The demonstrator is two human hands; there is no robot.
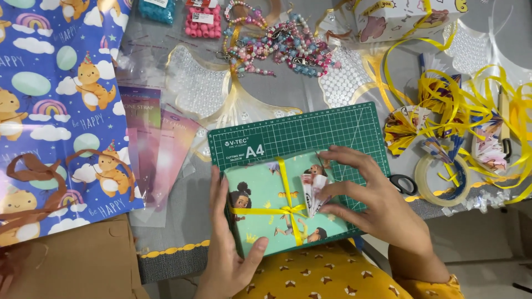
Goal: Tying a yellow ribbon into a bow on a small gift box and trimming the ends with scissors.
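A wrapped gift box (pixel 266 207) in teal cartoon paper, tied crosswise with yellow ribbon (pixel 287 191), lies on a green cutting mat (pixel 293 133) at the table's near edge. My left hand (pixel 227 249) grips the box's left side and lower corner, thumb on top. My right hand (pixel 368 196) rests over the box's right part, and its fingers pinch a small folded paper fan (pixel 313 191) against the top near the ribbon crossing. The box's right edge is hidden under my right hand.
Blue cartoon wrapping paper (pixel 55 111) with brown ribbon (pixel 33 171) lies left. Bead strings (pixel 282 44) and bead packets (pixel 202 22) sit at the back. Yellow ribbon tangle (pixel 471 105), paper fans (pixel 404 127), tape roll (pixel 440 180), scissors (pixel 403 184) and a printed box (pixel 404 16) are right.
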